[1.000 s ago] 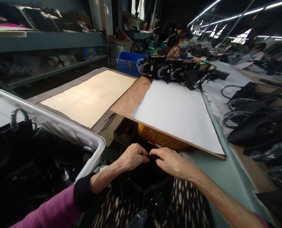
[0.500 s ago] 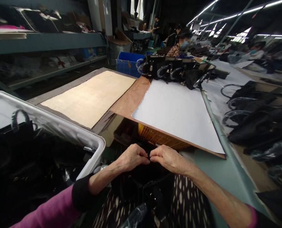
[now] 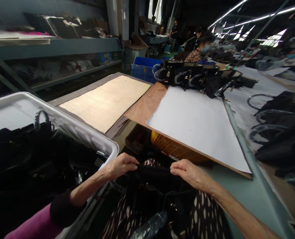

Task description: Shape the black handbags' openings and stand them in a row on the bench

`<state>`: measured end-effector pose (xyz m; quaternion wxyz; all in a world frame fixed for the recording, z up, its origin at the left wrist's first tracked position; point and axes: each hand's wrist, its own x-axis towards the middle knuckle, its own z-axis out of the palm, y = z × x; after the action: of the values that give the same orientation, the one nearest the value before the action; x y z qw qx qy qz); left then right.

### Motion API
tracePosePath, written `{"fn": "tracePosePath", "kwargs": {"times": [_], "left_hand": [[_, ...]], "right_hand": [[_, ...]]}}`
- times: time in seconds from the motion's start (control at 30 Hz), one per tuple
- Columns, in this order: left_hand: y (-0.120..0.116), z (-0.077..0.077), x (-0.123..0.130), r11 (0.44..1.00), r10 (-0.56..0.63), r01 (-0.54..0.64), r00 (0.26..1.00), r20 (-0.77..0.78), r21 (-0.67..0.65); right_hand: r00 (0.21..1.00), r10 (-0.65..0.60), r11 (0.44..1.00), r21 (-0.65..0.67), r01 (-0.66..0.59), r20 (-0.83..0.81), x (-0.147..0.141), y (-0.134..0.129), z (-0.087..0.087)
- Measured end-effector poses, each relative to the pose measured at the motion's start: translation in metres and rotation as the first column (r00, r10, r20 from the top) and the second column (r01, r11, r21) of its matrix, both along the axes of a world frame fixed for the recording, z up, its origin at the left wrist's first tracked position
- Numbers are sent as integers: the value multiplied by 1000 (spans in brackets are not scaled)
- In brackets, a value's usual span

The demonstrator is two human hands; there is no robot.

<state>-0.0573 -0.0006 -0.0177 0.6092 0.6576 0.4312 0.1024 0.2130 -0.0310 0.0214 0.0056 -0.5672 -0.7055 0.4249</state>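
Observation:
A black handbag [image 3: 153, 186] rests on my lap, over patterned dark clothing. My left hand [image 3: 124, 164] pinches the left end of its top edge between thumb and fingers. At the opposite end of that edge, my right hand [image 3: 186, 169] pinches in the same way, and the edge runs straight between the two. A handle wrapped in clear plastic [image 3: 151, 225] lies toward me at the bottom of the view. The bag's inside is too dark to make out.
To my left a white plastic bin [image 3: 88, 136] holds several black bags. Ahead, a tabletop carries a white sheet [image 3: 197, 122] and a cream sheet [image 3: 105, 99]. Black handbags [image 3: 184, 74] stand in a row behind, and more [image 3: 284, 122] lie at right. A yellow crate [image 3: 177, 146] sits underneath.
My hands have moved apart along the bag's top edge, from close together at the middle to its two ends. The camera view has turned a little to the left.

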Motion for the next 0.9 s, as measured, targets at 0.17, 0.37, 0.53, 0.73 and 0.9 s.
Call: {"fn": "tracePosePath", "kwargs": {"times": [0.17, 0.37, 0.53, 0.73, 0.9], "left_hand": [[-8, -6, -1, 994, 105, -106, 994, 30, 23], [-8, 9, 9, 988, 143, -131, 977, 160, -84], [-1, 51, 31, 991, 54, -75, 983, 176, 113], [-7, 107, 73, 808, -70, 193, 969, -235, 557], [-12, 152, 61, 567, -76, 71, 997, -34, 821]], "right_hand": [[999, -38, 999, -37, 37, -29, 6, -5, -5], [978, -90, 981, -188, 54, -190, 18, -4, 9], [989, -47, 998, -45, 41, -141, -10, -1, 39], [983, -72, 996, -61, 62, -170, -51, -8, 37], [877, -237, 966, -9, 257, -418, -27, -18, 27]]}}
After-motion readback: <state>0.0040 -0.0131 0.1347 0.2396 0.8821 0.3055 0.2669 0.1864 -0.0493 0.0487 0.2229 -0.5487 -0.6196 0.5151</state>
